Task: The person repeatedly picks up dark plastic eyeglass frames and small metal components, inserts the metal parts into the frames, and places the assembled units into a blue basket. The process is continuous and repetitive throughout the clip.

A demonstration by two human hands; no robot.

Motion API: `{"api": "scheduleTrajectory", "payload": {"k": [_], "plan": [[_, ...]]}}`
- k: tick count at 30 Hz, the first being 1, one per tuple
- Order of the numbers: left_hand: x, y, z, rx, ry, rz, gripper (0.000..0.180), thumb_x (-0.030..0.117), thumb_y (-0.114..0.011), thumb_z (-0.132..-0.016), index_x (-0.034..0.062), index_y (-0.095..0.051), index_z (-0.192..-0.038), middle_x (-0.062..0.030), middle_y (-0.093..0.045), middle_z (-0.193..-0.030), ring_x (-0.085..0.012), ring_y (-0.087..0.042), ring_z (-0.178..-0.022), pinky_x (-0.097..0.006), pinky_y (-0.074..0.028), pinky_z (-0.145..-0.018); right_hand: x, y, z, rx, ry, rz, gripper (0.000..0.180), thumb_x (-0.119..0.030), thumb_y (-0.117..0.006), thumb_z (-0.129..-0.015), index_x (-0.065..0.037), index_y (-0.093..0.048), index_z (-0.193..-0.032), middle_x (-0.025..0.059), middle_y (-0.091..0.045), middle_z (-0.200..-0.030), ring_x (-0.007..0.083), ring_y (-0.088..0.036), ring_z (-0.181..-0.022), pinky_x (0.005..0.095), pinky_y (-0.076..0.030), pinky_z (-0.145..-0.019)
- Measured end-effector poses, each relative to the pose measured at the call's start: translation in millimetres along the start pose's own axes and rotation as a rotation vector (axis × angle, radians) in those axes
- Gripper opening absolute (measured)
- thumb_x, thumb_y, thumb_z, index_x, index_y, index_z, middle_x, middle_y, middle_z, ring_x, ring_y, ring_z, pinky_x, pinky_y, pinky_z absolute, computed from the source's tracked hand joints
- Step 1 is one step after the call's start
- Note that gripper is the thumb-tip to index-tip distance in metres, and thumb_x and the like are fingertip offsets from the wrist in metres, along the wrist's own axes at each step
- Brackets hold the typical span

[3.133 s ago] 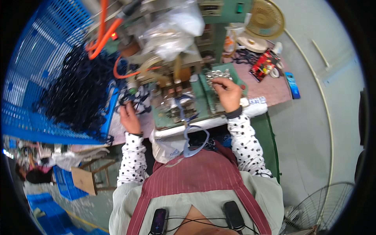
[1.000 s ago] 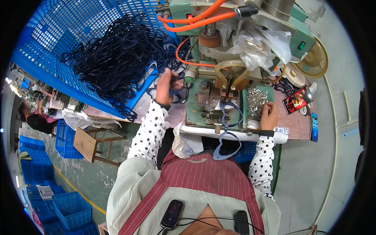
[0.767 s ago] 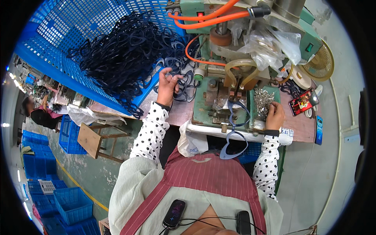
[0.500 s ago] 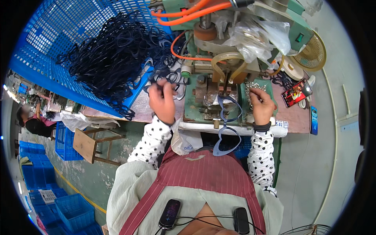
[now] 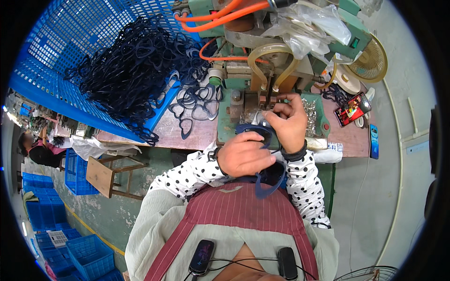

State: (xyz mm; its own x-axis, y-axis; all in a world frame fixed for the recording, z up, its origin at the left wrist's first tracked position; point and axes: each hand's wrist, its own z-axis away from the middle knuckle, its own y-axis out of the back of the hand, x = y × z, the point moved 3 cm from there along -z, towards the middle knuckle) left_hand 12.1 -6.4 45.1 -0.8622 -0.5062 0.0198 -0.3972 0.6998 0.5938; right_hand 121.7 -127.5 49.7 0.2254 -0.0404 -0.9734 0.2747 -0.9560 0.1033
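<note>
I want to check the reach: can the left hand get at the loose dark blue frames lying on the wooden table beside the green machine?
Probably yes. The left hand holds a frame now, but the loose frames lie uncovered just up-left of it.

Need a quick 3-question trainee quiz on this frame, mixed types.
1. True or false: the left hand grips a dark blue plastic eyeglass frame.
2. The heap of dark blue frames lies in: A) blue plastic mesh crate B) round yellow fan C) a red bucket
3. Fill in: the right hand is at the green ___.

Key: 1 true; 2 A; 3 machine
</note>
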Motion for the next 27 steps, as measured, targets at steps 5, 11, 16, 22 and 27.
{"api": "scheduleTrajectory", "payload": {"k": [5,11,16,22,27], "plan": [[-7.6,-0.6,-7.1,-0.023,-0.123,0.032,0.026,0.016,-0.062,-0.088,0.0015,-0.063,-0.109,-0.0117,-0.069,-0.099,-0.0275,-0.066,-0.088,-0.043,-0.049,-0.090,3.9,5.1,-1.1,0.060,0.100,0.034,0.044,-0.003,-0.074,-0.074,0.000,-0.051,-0.112,0.0062,-0.069,-0.079,0.0082,-0.058,-0.067,0.0235,-0.047,-0.064],[-25.9,-20.8,-2.2,-0.066,-0.116,0.137,0.036,0.009,-0.062,-0.082,-0.0012,-0.061,-0.116,-0.0113,-0.063,-0.108,-0.0277,-0.061,-0.096,-0.047,-0.048,-0.095,97.0,103.9,-22.7,0.470,0.163,0.839,0.038,-0.010,-0.074,-0.076,-0.009,-0.060,-0.111,0.0068,-0.072,-0.085,0.0258,-0.068,-0.079,0.0340,-0.051,-0.071],[-25.0,-21.5,1.5,-0.068,-0.094,0.163,0.029,0.009,-0.061,-0.084,-0.0025,-0.062,-0.111,-0.0138,-0.065,-0.110,-0.0285,-0.063,-0.094,-0.048,-0.050,-0.091,117.2,120.8,-10.6,0.220,0.142,0.786,0.029,-0.017,-0.074,-0.077,-0.009,-0.066,-0.104,0.0115,-0.069,-0.095,0.0272,-0.065,-0.085,0.0375,-0.050,-0.076],[-23.8,-23.1,3.1,-0.050,-0.079,0.144,0.036,0.010,-0.063,-0.081,0.0010,-0.061,-0.116,-0.0107,-0.063,-0.108,-0.0267,-0.060,-0.092,-0.047,-0.047,-0.095,124.5,105.8,-12.6,0.264,0.345,1.076,0.016,-0.021,-0.075,-0.072,-0.009,-0.069,-0.082,0.0085,-0.069,-0.098,0.0299,-0.060,-0.094,0.0428,-0.043,-0.086],[-21.6,-8.7,11.1,0.055,-0.094,-0.099,0.035,0.027,-0.065,-0.082,0.0094,-0.064,-0.112,-0.0074,-0.063,-0.108,-0.0226,-0.061,-0.093,-0.045,-0.045,-0.089,135.0,114.1,-15.2,0.401,0.245,0.872,0.011,-0.018,-0.068,-0.083,-0.010,-0.068,-0.091,0.0076,-0.067,-0.089,0.0306,-0.060,-0.087,0.0437,-0.042,-0.080]]}}
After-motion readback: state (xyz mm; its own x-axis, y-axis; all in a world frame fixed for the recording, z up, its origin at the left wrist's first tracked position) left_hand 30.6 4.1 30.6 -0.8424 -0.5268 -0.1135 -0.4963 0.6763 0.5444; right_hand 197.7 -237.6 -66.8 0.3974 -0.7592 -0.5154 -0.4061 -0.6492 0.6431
